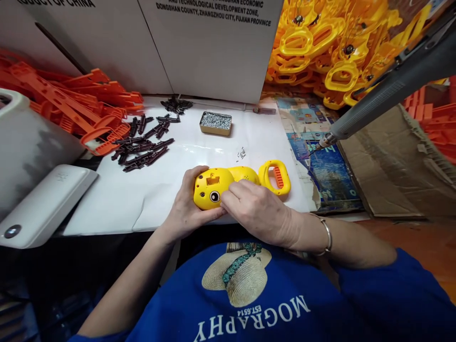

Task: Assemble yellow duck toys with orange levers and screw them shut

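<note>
A yellow plastic toy (213,178) with a round eye, a rectangular slot, small screw holes and a looped handle lies across the white work surface (171,190), its handle to the right. Around its left, rounded end my left hand (187,202) is wrapped, thumb along the near side. My right hand (251,204) is closed with fingertips bunched against the toy's near side, beside the eye. Whatever those fingertips pinch, if anything, is hidden. Just beyond the toy lie several loose screws (242,153), and farther back stands a tin of screws (215,122).
Dark plastic parts (146,147) are heaped at the left, near orange plastic pieces (71,95). A grey electric screwdriver (377,90) slants in from the upper right. Yellow toy shells (320,47) pile up behind. A white device (46,204) sits at the left edge.
</note>
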Available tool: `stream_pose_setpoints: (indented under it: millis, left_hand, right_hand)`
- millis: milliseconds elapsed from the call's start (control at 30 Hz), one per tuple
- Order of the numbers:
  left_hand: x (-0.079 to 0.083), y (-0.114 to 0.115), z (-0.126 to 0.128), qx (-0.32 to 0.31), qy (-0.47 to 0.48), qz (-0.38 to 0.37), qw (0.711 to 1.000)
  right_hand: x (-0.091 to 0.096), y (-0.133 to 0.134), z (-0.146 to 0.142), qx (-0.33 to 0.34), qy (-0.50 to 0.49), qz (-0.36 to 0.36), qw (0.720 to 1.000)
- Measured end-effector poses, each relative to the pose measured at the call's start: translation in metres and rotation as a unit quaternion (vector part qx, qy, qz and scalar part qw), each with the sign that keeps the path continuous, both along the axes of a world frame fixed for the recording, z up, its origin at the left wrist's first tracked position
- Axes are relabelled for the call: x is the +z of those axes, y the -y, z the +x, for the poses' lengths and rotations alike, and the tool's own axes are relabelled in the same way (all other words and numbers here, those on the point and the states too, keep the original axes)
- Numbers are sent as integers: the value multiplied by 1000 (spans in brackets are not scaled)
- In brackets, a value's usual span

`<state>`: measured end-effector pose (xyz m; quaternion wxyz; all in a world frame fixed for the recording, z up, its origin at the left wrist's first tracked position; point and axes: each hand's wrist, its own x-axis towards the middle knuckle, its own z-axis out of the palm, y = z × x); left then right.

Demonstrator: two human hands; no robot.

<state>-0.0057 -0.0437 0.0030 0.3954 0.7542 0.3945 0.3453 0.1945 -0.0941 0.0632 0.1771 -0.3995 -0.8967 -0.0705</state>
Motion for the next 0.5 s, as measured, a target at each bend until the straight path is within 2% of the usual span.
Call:
stream_pose_setpoints:
  millis: [267,400,500]
  left_hand:
    - [2,-1,0,5,-9,6,1000]
    - [0,-2,0,5,-7,6,1000]
    - [-1,-1,0,9,-5,4,1000]
  right_hand:
    - [-18,-1,9,10,-78,-6,997]
    - [-24,-3,9,-8,-119,-11,993]
    - [-20,-6,14,-12,-209,-38,977]
